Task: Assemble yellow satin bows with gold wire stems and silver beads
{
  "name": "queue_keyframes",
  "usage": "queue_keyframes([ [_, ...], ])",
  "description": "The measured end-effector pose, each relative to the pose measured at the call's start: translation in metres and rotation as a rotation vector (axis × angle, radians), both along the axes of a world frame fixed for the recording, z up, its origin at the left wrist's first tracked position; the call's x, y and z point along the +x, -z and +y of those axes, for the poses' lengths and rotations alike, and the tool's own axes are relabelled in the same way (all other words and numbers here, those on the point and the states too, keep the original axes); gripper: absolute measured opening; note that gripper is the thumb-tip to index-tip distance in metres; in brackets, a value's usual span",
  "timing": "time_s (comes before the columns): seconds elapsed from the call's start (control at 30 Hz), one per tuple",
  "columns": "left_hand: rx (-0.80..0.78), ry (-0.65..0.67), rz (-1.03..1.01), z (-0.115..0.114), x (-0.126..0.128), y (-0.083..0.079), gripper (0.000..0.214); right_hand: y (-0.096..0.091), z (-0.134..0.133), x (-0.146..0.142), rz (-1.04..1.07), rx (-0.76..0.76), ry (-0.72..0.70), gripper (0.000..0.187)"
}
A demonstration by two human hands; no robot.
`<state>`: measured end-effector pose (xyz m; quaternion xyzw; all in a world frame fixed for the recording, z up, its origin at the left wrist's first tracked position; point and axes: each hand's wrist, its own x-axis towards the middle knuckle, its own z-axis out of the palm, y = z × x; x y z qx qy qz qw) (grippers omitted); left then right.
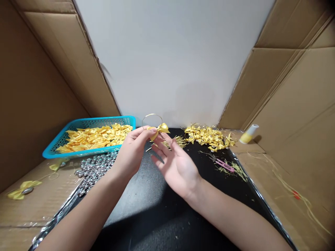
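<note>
Both forearms reach in from the lower corners over the black worktop (146, 216), slanting inward until the hands meet near its far edge. The left hand (132, 151) is turned with its back mostly toward the camera, wrist lightly bent, thumb laid straight along the top; thumb and fingertips pinch a yellow bow (163, 128) at its near side. That bow sits up off the surface, between the two hands, with a thin gold loop (153, 114) standing above the left fingertips. The right hand (181, 169) lies palm up, wrist low, its fingers spread and loosely curved beneath and beside the bow (whether any fingertip actually touches it, I cannot tell).

Just behind the right fingers lies a bunch of gold strips (180, 141). Left of the left hand stands a blue basket (89, 153) filled with a heap of loose bows (96, 137), and in front of it, partly hidden by the left forearm, spread silver beads (92, 172). Beyond the right hand is a pile of beaded bows (204, 135); nearer the right edge lie pink snips (225, 165) among yellowish trimmings (239, 170). A white and yellow spool (248, 134) stands farther right, on cardboard.
</note>
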<state>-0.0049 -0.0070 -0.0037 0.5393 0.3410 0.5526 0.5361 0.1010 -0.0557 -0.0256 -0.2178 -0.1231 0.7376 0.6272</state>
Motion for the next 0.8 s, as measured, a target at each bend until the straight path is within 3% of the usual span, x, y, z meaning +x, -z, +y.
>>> queue_keyframes([
  [0.23, -0.017, 0.017, 0.056, 0.003, 0.003, 0.001, 0.02, -0.014, 0.013, 0.032, -0.013, 0.039, 0.171, 0.033],
  [0.47, -0.078, -0.039, -0.097, 0.006, 0.007, 0.009, 0.017, -0.021, 0.015, 0.047, -0.11, 0.037, 0.3, 0.026],
  [0.63, -0.03, -0.085, -0.104, 0.005, 0.009, 0.012, 0.017, -0.024, 0.008, 0.05, -0.337, 0.3, 0.336, 0.019],
  [0.8, 0.025, -0.112, -0.065, 0.003, 0.01, 0.013, 0.019, -0.027, -0.005, 0.046, -0.5, 0.492, 0.224, 0.024],
])
